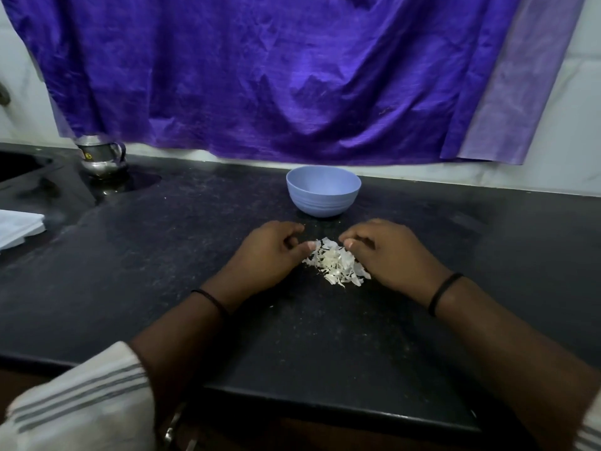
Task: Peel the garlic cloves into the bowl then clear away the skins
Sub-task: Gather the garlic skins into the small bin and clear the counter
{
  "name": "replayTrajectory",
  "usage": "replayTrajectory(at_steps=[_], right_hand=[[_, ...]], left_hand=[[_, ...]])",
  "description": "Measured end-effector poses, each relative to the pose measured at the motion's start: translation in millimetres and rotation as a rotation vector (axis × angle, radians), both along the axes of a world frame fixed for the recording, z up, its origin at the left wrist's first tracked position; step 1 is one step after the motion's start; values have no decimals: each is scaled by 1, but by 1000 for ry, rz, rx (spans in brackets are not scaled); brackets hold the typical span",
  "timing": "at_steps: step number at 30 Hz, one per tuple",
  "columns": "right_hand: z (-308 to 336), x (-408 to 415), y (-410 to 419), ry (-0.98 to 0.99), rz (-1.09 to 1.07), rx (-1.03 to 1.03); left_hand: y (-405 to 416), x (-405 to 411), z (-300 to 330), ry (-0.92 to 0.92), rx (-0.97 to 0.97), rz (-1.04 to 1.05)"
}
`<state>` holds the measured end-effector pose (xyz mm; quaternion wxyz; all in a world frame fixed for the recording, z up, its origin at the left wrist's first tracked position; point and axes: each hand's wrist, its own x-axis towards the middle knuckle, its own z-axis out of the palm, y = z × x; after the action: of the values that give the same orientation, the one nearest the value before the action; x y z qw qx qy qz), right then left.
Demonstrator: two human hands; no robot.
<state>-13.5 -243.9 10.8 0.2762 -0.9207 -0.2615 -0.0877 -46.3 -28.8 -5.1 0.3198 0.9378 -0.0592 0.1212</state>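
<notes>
A pile of white, papery garlic skins (336,263) lies on the black counter (162,255), in front of a light blue bowl (323,190) whose inside I cannot see. My left hand (266,252) rests on the counter against the left side of the pile, fingers loosely curled and thumb tip touching the skins. On the right side my right hand (390,252) lies the same way, its thumb and the edge of its palm on the skins. The pile sits between the two hands. No whole garlic cloves are visible.
A steel jug (101,156) stands at the back left beside a sink edge (22,164). A folded white cloth (16,229) lies at the far left. A purple cloth (292,76) hangs over the wall behind the bowl. The counter's front edge (325,408) is close to my body.
</notes>
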Motion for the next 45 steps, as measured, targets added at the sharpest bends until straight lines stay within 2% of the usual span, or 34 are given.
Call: replayTrajectory(at_steps=[3, 6, 9, 12, 15, 21, 24, 32, 36, 45], right_hand=[[7, -10, -4, 152, -48, -208], [12, -16, 3, 210, -84, -366], [17, -13, 9, 297, -127, -399], [18, -5, 16, 379, -128, -330], [20, 4, 26, 373, -106, -323], [39, 10, 43, 322, 6, -574], [39, 7, 47, 253, 47, -607], [27, -5, 49, 95, 72, -497], [22, -6, 45, 51, 37, -400], [29, -9, 32, 369, -32, -16]], left_hand=[[6, 3, 10, 179, 152, -92], [2, 10, 15, 267, 243, -148], [-6, 22, 23, 316, 302, -187], [-16, 32, 30, 323, 361, -232], [-21, 37, 31, 334, 399, -245], [-24, 38, 34, 319, 407, -259], [-22, 33, 30, 249, 357, -247], [-20, 20, 16, 45, 300, -166], [-21, 15, 14, 61, 216, -136], [-24, 4, 36, 108, 213, -128]])
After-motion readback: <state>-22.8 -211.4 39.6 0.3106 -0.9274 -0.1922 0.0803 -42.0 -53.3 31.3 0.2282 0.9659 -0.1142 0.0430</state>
